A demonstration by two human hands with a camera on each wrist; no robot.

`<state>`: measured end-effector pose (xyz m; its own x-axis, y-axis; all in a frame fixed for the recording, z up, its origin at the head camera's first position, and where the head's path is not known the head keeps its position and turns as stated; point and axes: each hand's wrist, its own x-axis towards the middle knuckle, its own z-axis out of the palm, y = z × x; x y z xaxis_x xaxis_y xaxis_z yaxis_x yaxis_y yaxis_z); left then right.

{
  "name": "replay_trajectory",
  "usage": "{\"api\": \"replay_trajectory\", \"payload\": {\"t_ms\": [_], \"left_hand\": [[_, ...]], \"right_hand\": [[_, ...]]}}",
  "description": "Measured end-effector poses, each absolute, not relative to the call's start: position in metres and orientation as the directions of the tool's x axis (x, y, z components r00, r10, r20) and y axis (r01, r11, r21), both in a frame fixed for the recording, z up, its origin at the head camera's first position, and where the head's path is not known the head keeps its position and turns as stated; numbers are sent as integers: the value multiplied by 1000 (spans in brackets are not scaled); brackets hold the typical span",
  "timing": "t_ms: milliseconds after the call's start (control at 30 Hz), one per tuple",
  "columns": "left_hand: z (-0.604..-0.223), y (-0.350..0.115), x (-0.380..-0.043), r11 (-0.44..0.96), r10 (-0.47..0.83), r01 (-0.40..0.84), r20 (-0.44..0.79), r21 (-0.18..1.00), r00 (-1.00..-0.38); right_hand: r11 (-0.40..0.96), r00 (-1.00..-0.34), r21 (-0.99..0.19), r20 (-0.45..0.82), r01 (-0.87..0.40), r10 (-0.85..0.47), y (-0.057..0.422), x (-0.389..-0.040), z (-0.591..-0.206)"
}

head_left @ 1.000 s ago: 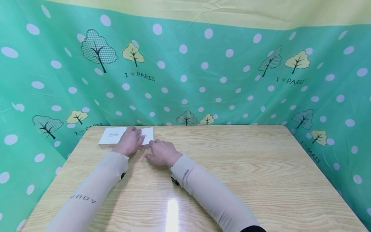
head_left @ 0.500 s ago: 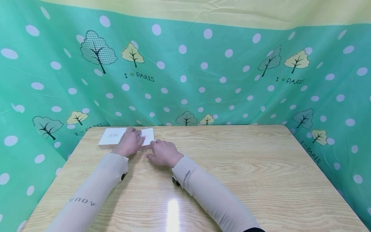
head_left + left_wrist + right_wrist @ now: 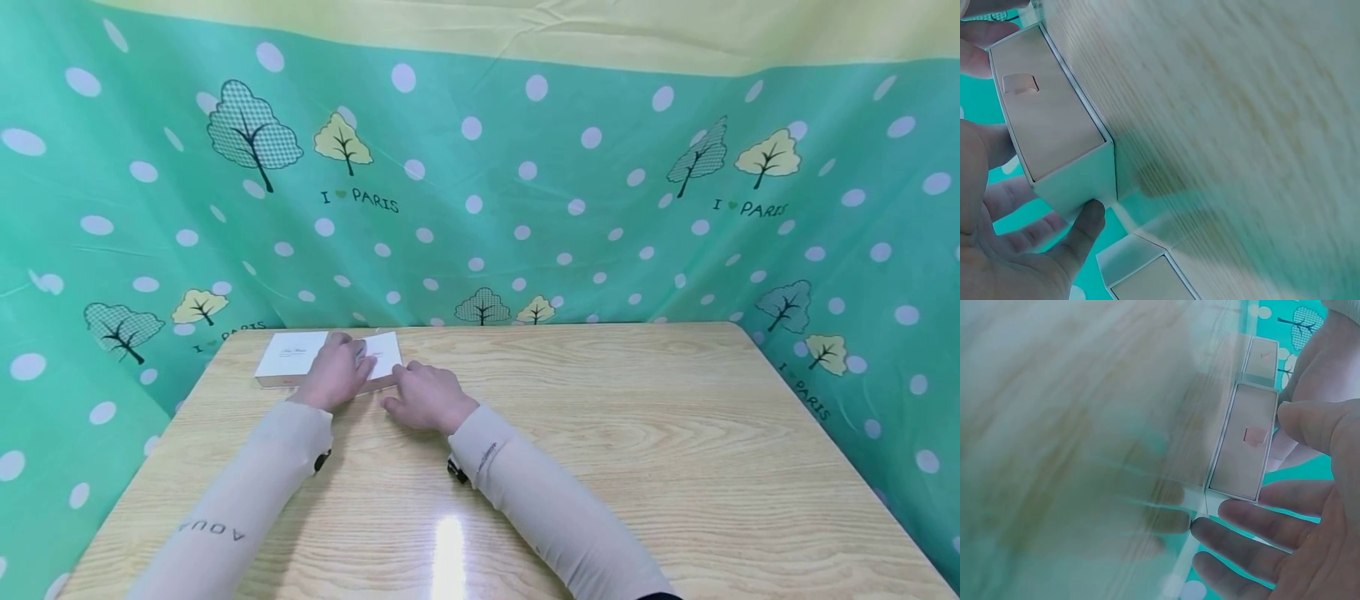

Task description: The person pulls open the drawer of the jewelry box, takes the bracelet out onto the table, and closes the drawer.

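Two white boxes with pale drawer fronts stand side by side at the table's far left. My left hand (image 3: 333,369) lies over the inner end of the right-hand box (image 3: 385,355), its thumb on the lid and a fingertip curled against the box's end, as the left wrist view shows. My right hand (image 3: 429,396) has its fingers against that box's other end. A small pink pull tab (image 3: 1020,83) shows on its drawer front. The left-hand box (image 3: 292,354) stands beside my left hand, with a gap between the boxes in the left wrist view.
A wood-grain table (image 3: 600,450) reaches forward to a green dotted curtain (image 3: 525,208) with tree prints. The boxes sit close to the table's back edge. A bright light reflection (image 3: 448,554) lies on the near part of the tabletop.
Both hands and the right-hand box have shifted very slightly to the right and nearer. The left-hand box stays almost in place.
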<state>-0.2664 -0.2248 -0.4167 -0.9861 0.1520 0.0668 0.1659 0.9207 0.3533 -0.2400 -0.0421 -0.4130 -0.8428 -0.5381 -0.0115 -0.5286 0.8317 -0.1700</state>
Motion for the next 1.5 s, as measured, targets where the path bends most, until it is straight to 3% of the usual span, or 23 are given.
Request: {"api": "replay_trajectory", "payload": {"t_ms": [1500], "left_hand": [[-415, -217, -255, 924, 126, 138, 57, 356, -990]], "right_hand": [[821, -850, -253, 11, -512, -526, -33, -240, -417]]}}
